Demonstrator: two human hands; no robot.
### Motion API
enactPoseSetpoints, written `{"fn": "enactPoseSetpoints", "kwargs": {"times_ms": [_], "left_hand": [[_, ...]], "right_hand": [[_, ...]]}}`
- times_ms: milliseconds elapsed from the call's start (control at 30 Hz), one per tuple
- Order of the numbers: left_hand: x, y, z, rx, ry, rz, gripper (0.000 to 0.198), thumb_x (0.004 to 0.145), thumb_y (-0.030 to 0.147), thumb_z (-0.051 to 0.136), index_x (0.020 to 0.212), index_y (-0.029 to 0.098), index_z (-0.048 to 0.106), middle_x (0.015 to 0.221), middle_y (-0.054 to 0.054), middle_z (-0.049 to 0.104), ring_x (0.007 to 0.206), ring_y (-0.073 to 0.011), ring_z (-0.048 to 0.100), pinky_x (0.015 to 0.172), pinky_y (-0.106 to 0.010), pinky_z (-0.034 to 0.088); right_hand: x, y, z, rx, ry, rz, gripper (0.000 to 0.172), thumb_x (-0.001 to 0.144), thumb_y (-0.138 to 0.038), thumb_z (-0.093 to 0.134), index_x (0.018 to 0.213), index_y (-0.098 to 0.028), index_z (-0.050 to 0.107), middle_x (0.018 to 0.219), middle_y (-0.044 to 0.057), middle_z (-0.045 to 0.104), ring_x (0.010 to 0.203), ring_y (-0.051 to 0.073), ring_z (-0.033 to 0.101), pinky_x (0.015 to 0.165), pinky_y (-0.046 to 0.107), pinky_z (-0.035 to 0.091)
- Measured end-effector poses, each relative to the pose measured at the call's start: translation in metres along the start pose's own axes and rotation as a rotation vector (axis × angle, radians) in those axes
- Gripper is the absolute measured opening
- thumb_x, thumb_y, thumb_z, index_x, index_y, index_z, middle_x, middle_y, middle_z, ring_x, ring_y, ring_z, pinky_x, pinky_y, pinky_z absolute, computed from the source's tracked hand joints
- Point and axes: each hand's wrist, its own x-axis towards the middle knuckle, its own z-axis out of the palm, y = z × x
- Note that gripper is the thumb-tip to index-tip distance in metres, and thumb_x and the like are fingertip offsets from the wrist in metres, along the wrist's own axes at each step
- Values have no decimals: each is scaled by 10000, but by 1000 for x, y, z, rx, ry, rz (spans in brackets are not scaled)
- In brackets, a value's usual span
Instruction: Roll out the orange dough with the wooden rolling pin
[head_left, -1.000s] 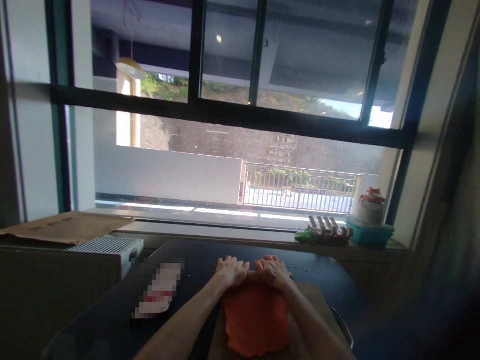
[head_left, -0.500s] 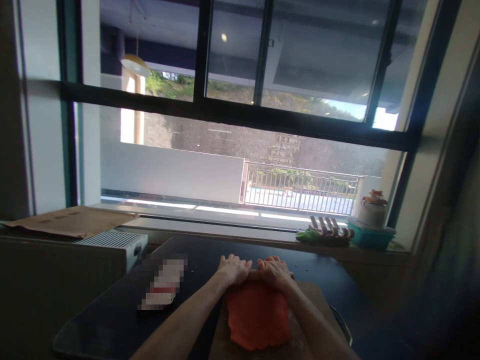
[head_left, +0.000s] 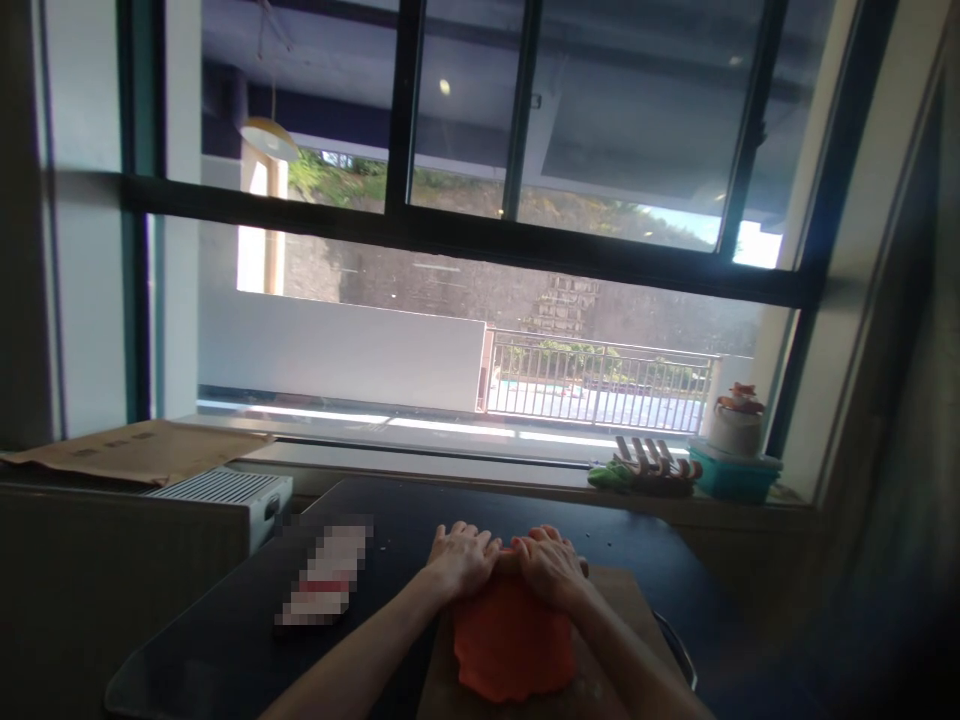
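Observation:
A flat orange sheet of dough (head_left: 510, 640) lies on a wooden board (head_left: 619, 595) on a dark table (head_left: 217, 650). My left hand (head_left: 459, 560) and my right hand (head_left: 551, 565) rest palm down side by side on the sheet's far edge. Their fingers lie flat and point away from me, with the thumbs nearly touching. Whether something lies under the palms is hidden.
A blurred white and red object (head_left: 326, 580) lies on the table left of the board. A white slatted appliance (head_left: 221, 490) and cardboard (head_left: 127, 450) are at the left. The windowsill holds a teal box (head_left: 731, 472) and a green and brown item (head_left: 645, 465). A curved metal rim (head_left: 675, 648) shows right of the board.
Both hands have drawn slightly nearer to me over the dough's far edge. The brownish strip seen between them earlier is now covered by orange dough. The camera has shifted a little.

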Motion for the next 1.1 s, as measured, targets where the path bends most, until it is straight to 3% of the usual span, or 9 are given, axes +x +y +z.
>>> {"fn": "enactPoseSetpoints", "kwargs": {"times_ms": [100, 200, 433, 567, 933, 1100], "left_hand": [[-8, -1, -1, -18, 0, 34, 555, 937, 467, 172, 1285, 253, 547, 1319, -88, 585, 1236, -273, 478, 1028, -532, 340], [-4, -3, -1, -17, -5, 31, 560, 934, 478, 179, 1290, 250, 546, 1334, -92, 575, 1240, -282, 473, 1024, -545, 340], [32, -7, 4, 12, -35, -79, 556, 931, 464, 186, 1167, 223, 628, 1236, -146, 627, 1181, -327, 523, 969, -574, 365], [41, -9, 4, 12, -38, -127, 553, 932, 446, 184, 1177, 200, 615, 1268, -159, 605, 1201, -328, 510, 973, -577, 363], [5, -3, -4, -11, -70, -1, 560, 932, 465, 175, 1275, 236, 553, 1338, -125, 563, 1257, -312, 459, 1028, -595, 311], [2, -4, -6, -26, -92, 38, 536, 937, 460, 191, 1279, 257, 550, 1348, -111, 562, 1265, -299, 458, 1030, -585, 319]], "right_hand": [[-10, 0, 4, 10, 68, -38, 423, 988, -389, 258, 1088, -275, 652, 1185, 62, 615, 1190, 263, 471, 957, 428, 377], [-6, -1, 3, 7, 56, -24, 446, 991, -394, 241, 1063, -282, 667, 1180, 67, 619, 1191, 264, 470, 958, 430, 377], [35, 1, -6, -32, -89, 55, 511, 992, -413, 194, 1102, -272, 672, 1200, 89, 616, 1205, 280, 468, 942, 455, 387], [48, 4, -4, -31, -117, 65, 504, 985, -421, 204, 1118, -263, 664, 1216, 98, 609, 1202, 283, 475, 933, 464, 393], [2, -2, -9, -21, -82, -16, 508, 988, -419, 182, 1100, -283, 658, 1189, 93, 607, 1188, 286, 476, 940, 481, 389], [0, 1, -6, 1, -88, -62, 504, 986, -409, 176, 1082, -286, 656, 1184, 90, 611, 1186, 287, 479, 933, 493, 391]]}}
